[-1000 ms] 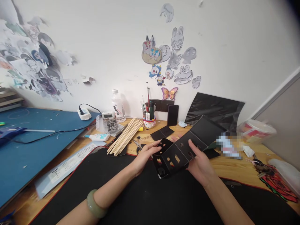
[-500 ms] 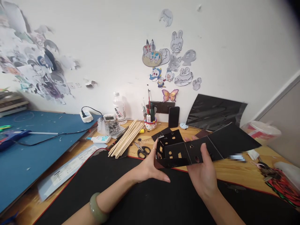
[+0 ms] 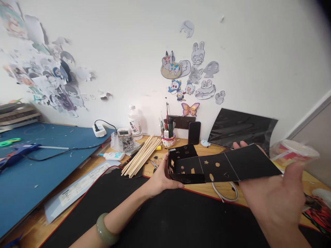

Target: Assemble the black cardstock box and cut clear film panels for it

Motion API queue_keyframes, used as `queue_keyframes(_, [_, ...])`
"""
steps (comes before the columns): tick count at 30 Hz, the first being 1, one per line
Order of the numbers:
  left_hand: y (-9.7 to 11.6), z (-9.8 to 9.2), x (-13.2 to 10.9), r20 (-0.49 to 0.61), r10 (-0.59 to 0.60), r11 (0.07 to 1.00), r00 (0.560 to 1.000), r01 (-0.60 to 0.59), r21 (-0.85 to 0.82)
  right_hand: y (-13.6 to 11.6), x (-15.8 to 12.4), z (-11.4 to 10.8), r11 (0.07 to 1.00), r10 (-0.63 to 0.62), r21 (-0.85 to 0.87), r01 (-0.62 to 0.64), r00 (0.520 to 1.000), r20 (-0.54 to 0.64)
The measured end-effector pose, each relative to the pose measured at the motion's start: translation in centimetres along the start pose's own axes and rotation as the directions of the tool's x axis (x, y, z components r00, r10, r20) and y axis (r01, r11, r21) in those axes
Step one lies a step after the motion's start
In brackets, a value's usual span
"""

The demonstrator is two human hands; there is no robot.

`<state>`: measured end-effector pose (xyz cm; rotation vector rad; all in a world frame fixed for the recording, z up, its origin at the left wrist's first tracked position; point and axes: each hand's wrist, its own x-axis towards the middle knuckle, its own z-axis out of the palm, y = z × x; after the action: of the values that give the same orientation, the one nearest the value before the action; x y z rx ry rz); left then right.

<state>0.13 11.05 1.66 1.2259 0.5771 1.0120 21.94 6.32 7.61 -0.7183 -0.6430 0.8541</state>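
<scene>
since half a second ago, my right hand (image 3: pixel 276 203) has shifted outward along the folded black card (image 3: pixel 219 172), from its cut-out middle to its plain end panel, and a looped white cord (image 3: pixel 230 199) has come into view below. my right fingers are spread wide: the panel lies across them, fingertips showing past its far edge, my thumb raised clear of it. my left hand (image 3: pixel 161 179) holds the card's other end, where walls stand up like a box, my thumb stretched along the lower front edge. the card is raised in front of me, above the front of the wooden table (image 3: pixel 150 168) and the edge of a black mat (image 3: pixel 165 217). small shapes, one a star, are cut through it. to its left lie wooden sticks (image 3: pixel 141 156); behind stand a pen cup (image 3: pixel 168 140) and a dark phone (image 3: pixel 194 133).
</scene>
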Motion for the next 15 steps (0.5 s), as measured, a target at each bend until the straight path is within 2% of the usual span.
queue_keyframes(3, [0.1,0.1,-0.2,-0.014,0.016,0.997,1.000,-0.015,0.075,0.0,0.0,0.2,0.998,0.064,0.016,-0.066,0.993,0.100])
queue_keyframes(5, [0.0,0.1,-0.3,-0.030,0.041,0.991,0.999,-0.037,0.127,0.4,-0.2,0.5,0.978,0.206,-0.022,-0.206,0.960,0.191])
queue_keyframes(7, [-0.2,0.1,-0.3,-0.029,0.083,0.983,0.996,-0.077,0.168,1.0,-0.6,0.8,0.947,0.319,-0.095,-0.306,0.924,0.211])
queue_keyframes(8, [-0.3,0.1,-0.3,-0.021,0.118,0.975,0.993,-0.112,0.191,1.2,-0.7,0.9,0.940,0.338,-0.125,-0.319,0.921,0.195])
queue_keyframes(11, [-0.4,0.4,-0.2,0.020,0.246,0.926,0.969,-0.242,0.289,1.5,-1.4,1.3,0.951,0.288,-0.156,-0.267,0.949,0.131])
queue_keyframes(15, [-0.5,0.7,0.0,0.054,0.335,0.862,0.941,-0.329,0.386,1.8,-2.4,1.7,0.938,0.300,-0.221,-0.266,0.944,0.139])
